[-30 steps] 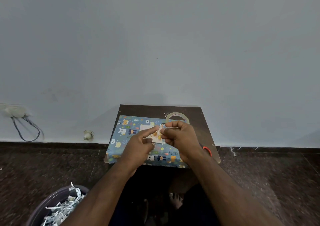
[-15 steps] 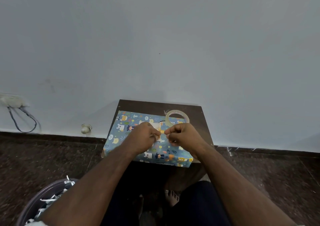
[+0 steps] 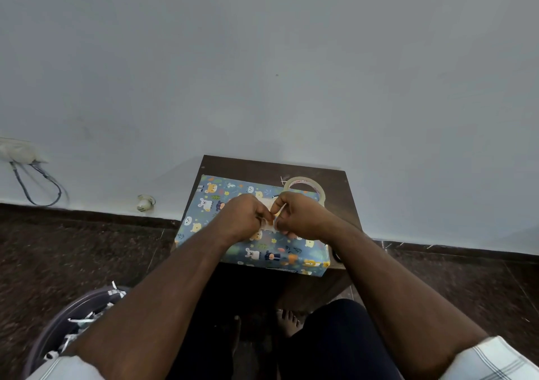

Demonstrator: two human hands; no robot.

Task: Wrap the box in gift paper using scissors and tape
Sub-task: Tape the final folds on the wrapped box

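Observation:
A box wrapped in blue gift paper with cartoon animals (image 3: pixel 256 251) lies on a small dark wooden table (image 3: pixel 256 166). Above its middle, my left hand (image 3: pixel 245 216) and my right hand (image 3: pixel 300 214) are close together, both pinching a short piece of clear tape (image 3: pixel 269 224) between fingertips. A roll of clear tape (image 3: pixel 304 185) lies on the table behind the box, at the right. Part of a dark scissors handle (image 3: pixel 337 257) peeks out by the box's right end, under my right forearm.
A purple bin (image 3: pixel 70 318) with paper scraps stands on the dark floor at the lower left. A wall socket with a cable (image 3: pixel 20 153) and a small white fitting (image 3: pixel 145 203) sit low on the grey wall. My bare foot (image 3: pixel 287 321) is under the table.
My left hand has stopped pointing at the paper and curled; both hands now pinch the tape piece between them, slightly lower over the box. The camera has tilted.

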